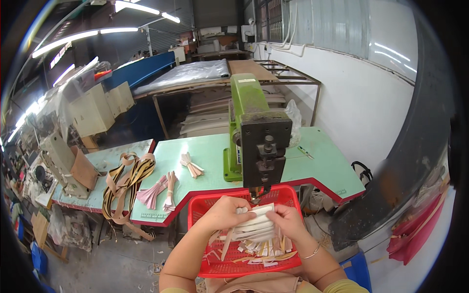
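Note:
A bundle of white strips (255, 225) is held between my two hands above a red plastic basket (197, 207). My left hand (227, 213) wraps around the left end of the bundle. With fingers and thumb, my right hand (289, 219) pinches the top strip at its right end. Inside the basket lie many short white and tan pieces (266, 250), and thin beige strips hang below my left hand. Just beyond my hands, the lower tip of a green and black press-like machine (264, 146) comes down over the basket's far part.
On the light green table (205, 146) lie a pink strip bundle (152, 193), a beige bundle (170, 193) and a cream bundle (191, 165). Black-and-tan straps (122, 183) hang over its left edge. Small green snips (306, 152) lie right of the machine. A dark pillar (391, 195) stands at right.

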`<action>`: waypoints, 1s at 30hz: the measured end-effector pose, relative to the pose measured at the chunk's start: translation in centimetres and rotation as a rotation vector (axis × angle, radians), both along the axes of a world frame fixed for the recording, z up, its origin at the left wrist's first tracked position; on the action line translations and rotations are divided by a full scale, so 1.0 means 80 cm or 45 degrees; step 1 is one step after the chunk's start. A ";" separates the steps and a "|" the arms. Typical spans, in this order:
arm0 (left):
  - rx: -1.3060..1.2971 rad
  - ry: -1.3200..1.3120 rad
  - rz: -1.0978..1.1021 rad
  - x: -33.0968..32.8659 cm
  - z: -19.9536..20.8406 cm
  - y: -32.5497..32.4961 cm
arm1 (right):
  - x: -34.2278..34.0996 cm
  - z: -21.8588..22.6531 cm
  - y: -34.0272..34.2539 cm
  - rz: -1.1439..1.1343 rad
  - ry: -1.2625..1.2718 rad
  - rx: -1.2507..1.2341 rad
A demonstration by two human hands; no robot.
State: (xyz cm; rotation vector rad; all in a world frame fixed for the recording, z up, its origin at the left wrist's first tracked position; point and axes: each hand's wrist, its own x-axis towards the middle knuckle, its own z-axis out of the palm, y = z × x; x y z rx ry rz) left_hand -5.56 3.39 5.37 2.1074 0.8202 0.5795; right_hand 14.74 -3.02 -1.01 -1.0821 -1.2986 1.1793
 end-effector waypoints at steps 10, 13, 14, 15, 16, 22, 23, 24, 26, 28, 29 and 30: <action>-0.164 -0.089 0.258 0.009 0.017 0.005 | -0.001 0.014 0.007 -0.090 0.510 -0.047; -0.279 -0.112 0.259 0.006 0.017 0.008 | -0.004 0.018 0.003 -0.057 0.567 -0.101; -0.317 -0.119 0.266 0.004 0.018 0.009 | -0.005 0.021 0.002 -0.028 0.582 -0.137; -0.322 -0.145 0.248 0.001 0.013 0.012 | -0.006 0.022 0.003 -0.030 0.586 -0.139; -0.325 -0.140 0.247 -0.001 0.011 0.014 | -0.006 0.022 0.003 -0.027 0.579 -0.137; -0.405 -0.239 0.226 -0.007 0.010 0.016 | -0.013 0.022 0.006 -0.008 0.553 -0.113; -0.444 -0.268 0.230 -0.008 0.013 0.014 | -0.015 0.023 0.006 -0.005 0.541 -0.107; -0.449 -0.262 0.227 -0.011 0.011 0.014 | -0.016 0.023 0.006 -0.010 0.546 -0.111; -0.483 -0.295 0.238 -0.017 0.009 0.015 | -0.020 0.024 0.008 0.037 0.518 -0.084; -0.514 -0.288 0.248 -0.023 0.008 0.016 | -0.025 0.025 0.010 0.053 0.534 -0.089; -0.514 -0.307 0.251 -0.025 0.004 0.017 | -0.027 0.026 0.010 0.073 0.544 -0.092; -0.513 -0.327 0.254 -0.028 0.000 0.019 | -0.029 0.027 0.011 0.073 0.547 -0.094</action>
